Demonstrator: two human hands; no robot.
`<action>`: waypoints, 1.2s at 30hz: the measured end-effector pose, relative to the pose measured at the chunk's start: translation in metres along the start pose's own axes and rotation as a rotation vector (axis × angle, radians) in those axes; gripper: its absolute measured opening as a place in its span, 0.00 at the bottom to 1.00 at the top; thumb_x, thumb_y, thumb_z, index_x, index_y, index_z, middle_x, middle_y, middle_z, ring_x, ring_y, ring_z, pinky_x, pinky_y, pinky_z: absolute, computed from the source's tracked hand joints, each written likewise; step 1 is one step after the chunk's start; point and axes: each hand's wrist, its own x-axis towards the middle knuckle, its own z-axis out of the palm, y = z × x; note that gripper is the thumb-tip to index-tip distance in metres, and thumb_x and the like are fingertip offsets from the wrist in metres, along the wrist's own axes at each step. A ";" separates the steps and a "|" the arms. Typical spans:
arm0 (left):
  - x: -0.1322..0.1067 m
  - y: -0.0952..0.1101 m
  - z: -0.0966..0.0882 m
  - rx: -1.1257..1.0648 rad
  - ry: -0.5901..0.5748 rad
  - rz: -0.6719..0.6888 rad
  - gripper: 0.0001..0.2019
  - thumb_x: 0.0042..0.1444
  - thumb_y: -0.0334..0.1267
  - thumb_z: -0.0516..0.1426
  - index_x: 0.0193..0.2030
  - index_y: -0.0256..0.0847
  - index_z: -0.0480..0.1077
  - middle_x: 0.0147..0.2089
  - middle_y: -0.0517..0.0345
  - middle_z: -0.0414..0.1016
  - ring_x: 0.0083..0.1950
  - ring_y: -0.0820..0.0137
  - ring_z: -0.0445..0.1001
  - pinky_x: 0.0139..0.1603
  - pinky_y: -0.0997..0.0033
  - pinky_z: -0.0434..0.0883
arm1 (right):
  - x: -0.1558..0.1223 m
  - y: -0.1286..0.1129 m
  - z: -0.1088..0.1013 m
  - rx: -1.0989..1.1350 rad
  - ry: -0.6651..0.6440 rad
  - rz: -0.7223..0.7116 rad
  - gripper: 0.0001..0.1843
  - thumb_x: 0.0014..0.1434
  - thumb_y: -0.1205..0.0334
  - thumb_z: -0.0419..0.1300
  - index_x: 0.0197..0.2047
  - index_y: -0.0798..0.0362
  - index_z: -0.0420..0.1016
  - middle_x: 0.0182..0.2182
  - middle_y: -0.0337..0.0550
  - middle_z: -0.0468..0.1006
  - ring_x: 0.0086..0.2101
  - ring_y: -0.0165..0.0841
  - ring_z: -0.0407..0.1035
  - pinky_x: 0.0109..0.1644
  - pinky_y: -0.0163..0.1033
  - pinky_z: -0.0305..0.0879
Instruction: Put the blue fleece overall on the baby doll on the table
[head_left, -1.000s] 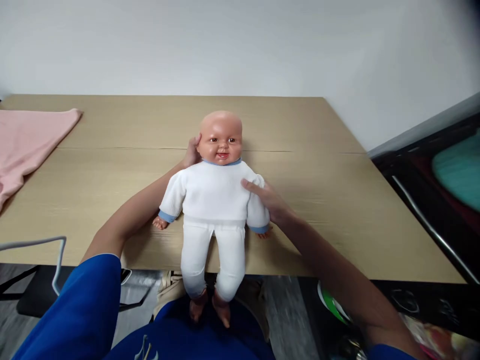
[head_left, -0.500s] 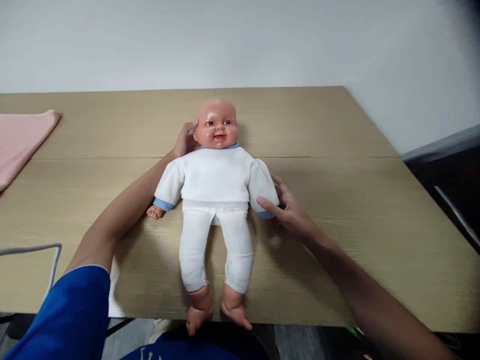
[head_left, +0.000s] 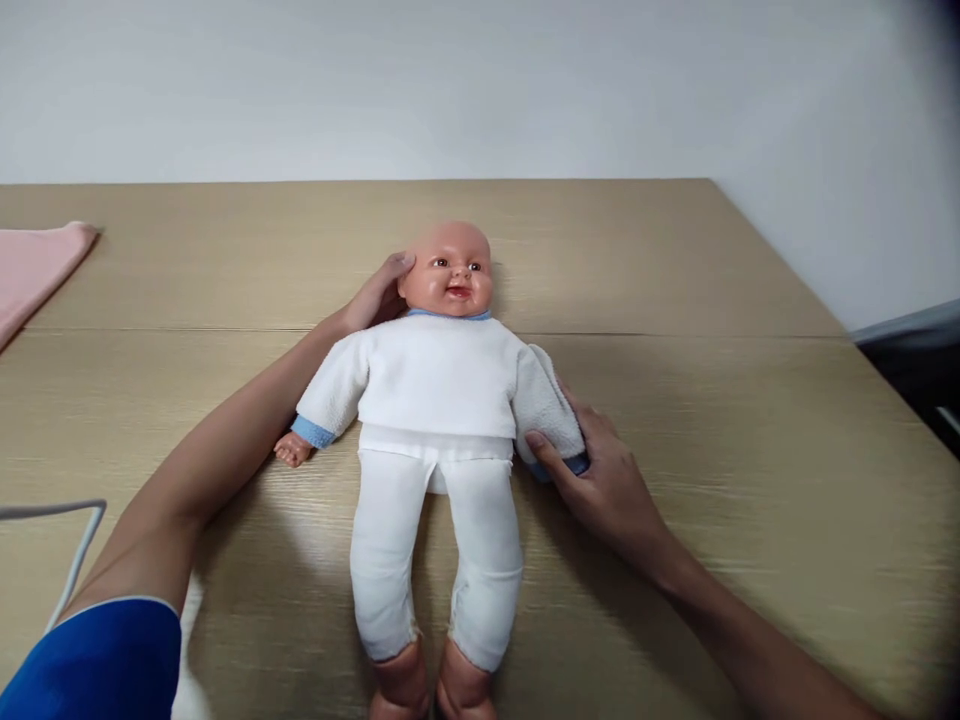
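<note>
Head view shows the left hand (head_left: 379, 292) cupping the doll's head (head_left: 452, 270), its closure unclear, and the right hand (head_left: 611, 475) pinching the white sleeve (head_left: 546, 402).

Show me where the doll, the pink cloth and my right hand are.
Doll (head_left: 437, 385): head view, on the front of its torso.
Pink cloth (head_left: 31, 272): head view, on its visible corner.
Right hand (head_left: 611, 482): head view, on the hand's middle.
</note>
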 end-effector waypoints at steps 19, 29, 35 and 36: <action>0.002 -0.008 -0.011 -0.007 0.099 -0.061 0.31 0.67 0.68 0.72 0.61 0.45 0.85 0.63 0.44 0.91 0.76 0.38 0.81 0.80 0.37 0.75 | 0.005 0.008 0.004 -0.081 0.003 -0.080 0.44 0.79 0.28 0.60 0.82 0.52 0.73 0.72 0.64 0.83 0.69 0.62 0.78 0.76 0.69 0.75; 0.005 -0.010 -0.022 0.039 0.130 -0.109 0.28 0.61 0.66 0.73 0.49 0.42 0.82 0.53 0.45 0.91 0.70 0.41 0.84 0.81 0.40 0.73 | 0.009 0.013 0.010 -0.072 0.003 -0.116 0.43 0.79 0.35 0.61 0.86 0.51 0.66 0.76 0.65 0.79 0.70 0.60 0.77 0.78 0.71 0.72; -0.019 0.024 -0.013 0.327 0.383 -0.041 0.21 0.67 0.57 0.71 0.55 0.44 0.79 0.62 0.44 0.86 0.63 0.52 0.82 0.73 0.46 0.75 | 0.015 0.010 0.016 0.029 0.132 -0.101 0.50 0.75 0.34 0.65 0.85 0.56 0.60 0.77 0.72 0.73 0.73 0.59 0.72 0.79 0.74 0.70; -0.030 0.034 -0.006 0.430 0.433 0.029 0.18 0.69 0.54 0.70 0.55 0.45 0.79 0.64 0.44 0.85 0.63 0.55 0.81 0.72 0.48 0.75 | 0.014 0.004 0.012 0.035 0.170 -0.092 0.49 0.74 0.34 0.64 0.85 0.55 0.61 0.76 0.72 0.73 0.72 0.59 0.73 0.77 0.75 0.71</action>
